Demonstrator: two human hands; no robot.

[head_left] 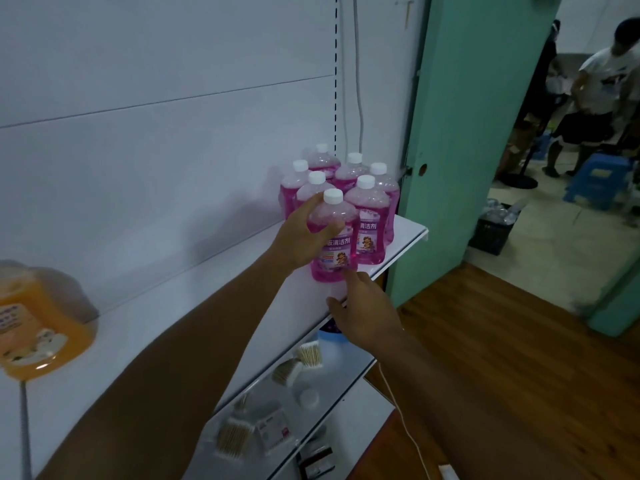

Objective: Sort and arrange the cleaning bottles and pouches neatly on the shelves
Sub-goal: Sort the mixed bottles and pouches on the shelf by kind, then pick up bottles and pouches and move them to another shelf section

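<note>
Several pink cleaner bottles with white caps (349, 174) stand clustered at the right end of the white shelf (408, 237). My left hand (304, 237) grips the frontmost pink bottle (337, 258) around its upper body; the bottle stands upright on the shelf. My right hand (363, 313) is just below it at the shelf's front edge, fingers extended, the index fingertip touching the bottle's lower label. An orange liquid pouch (38, 327) leans against the back panel at the far left of the same shelf.
Lower shelves (346, 362) hold cotton swab packs and small boxes. A teal door (460, 133) stands right of the shelving; beyond it are people, a blue stool (599, 178) and a black crate (491, 233). A white cable hangs below my right arm.
</note>
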